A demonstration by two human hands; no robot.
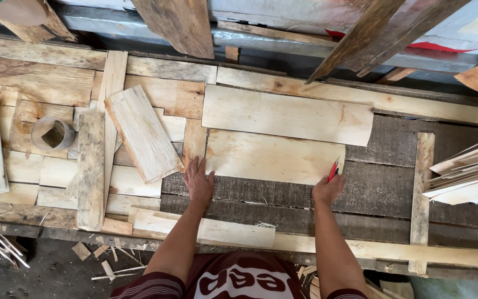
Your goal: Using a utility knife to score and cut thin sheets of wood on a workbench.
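My left hand lies flat, fingers spread, on the dark workbench at the lower left corner of a pale thin wood sheet. My right hand grips a red cutter, its tip touching the sheet's lower right edge. A second, larger pale sheet lies just beyond the first, overlapping its far edge.
A loose board lies tilted at the left among many scrap planks. A short grey tube stands further left. A stack of thin sheets sits at the right edge. An upright slat crosses the bench. Planks lean overhead at the back.
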